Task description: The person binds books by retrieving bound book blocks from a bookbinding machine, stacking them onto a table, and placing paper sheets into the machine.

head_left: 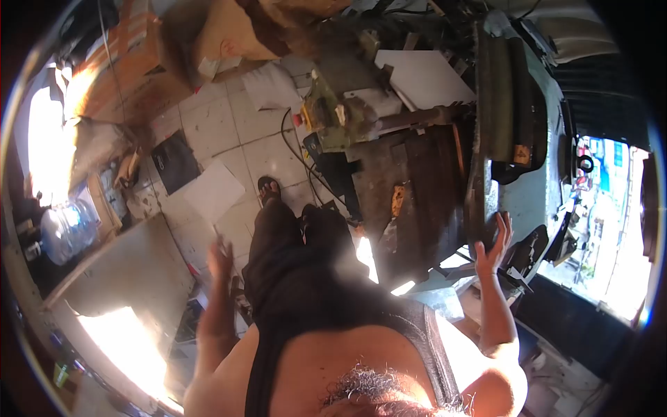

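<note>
My right hand point(495, 243) is open, its fingers spread, at the near end of a long dark metal piece point(481, 160) on the machine bench. Whether the palm touches that metal I cannot tell. On the other side, my left hand point(220, 258) hangs beside my leg, slightly blurred, with fingers loosely stretched and nothing visible in them. Beyond it a white sheet point(214, 193) lies on the tiles. A worn brown metal surface point(424, 201) with an orange mark stands between my legs and my right hand.
A greenish machine part point(333, 111) and a white board point(425, 76) are ahead. A black cable point(288, 139) crosses the tiled floor. At left are a large water bottle point(69, 229), a slanted panel point(132, 278) and a cardboard box point(125, 69). A bright opening point(604, 222) is at right.
</note>
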A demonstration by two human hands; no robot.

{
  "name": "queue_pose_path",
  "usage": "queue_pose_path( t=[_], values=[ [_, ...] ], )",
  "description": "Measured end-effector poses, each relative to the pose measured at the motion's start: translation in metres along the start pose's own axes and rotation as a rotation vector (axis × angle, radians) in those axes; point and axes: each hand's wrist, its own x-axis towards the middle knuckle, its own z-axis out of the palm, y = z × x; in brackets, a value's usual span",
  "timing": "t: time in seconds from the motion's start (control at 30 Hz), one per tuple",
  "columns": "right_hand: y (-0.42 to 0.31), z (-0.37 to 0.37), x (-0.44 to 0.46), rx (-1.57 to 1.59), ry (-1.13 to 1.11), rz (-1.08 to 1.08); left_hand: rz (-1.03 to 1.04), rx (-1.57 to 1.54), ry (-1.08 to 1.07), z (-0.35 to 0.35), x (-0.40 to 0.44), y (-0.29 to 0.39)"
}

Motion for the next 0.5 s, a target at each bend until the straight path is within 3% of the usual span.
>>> queue_pose_path(
  t=[0.03,0.07,0.1,0.13,0.23,0.27,0.37,0.5],
  values=[
    [-0.010,0.002,0.006,0.048,0.051,0.088,0.009,-0.166,0.111,-0.054,0.058,0.059],
    [-0.019,0.004,0.012,0.095,0.099,0.179,0.120,-0.321,0.219,-0.077,0.117,0.090],
    [-0.021,0.006,0.015,0.086,0.136,0.192,0.316,-0.284,0.257,-0.120,0.164,0.149],
    [-0.021,0.010,0.017,0.077,0.170,0.204,0.341,-0.304,0.156,-0.149,0.199,0.207],
    [-0.030,0.013,0.022,0.037,0.217,0.217,0.785,-0.525,0.045,-0.169,0.253,0.385],
    [-0.033,0.013,0.025,0.023,0.218,0.212,0.908,-0.501,-0.105,-0.191,0.239,0.457],
    [-0.030,0.015,0.024,-0.031,0.207,0.221,1.431,-0.322,-0.148,-0.141,0.242,0.594],
    [-0.036,0.015,0.029,-0.041,0.208,0.277,1.557,0.237,-0.174,-0.059,0.211,0.706]
  ],
)
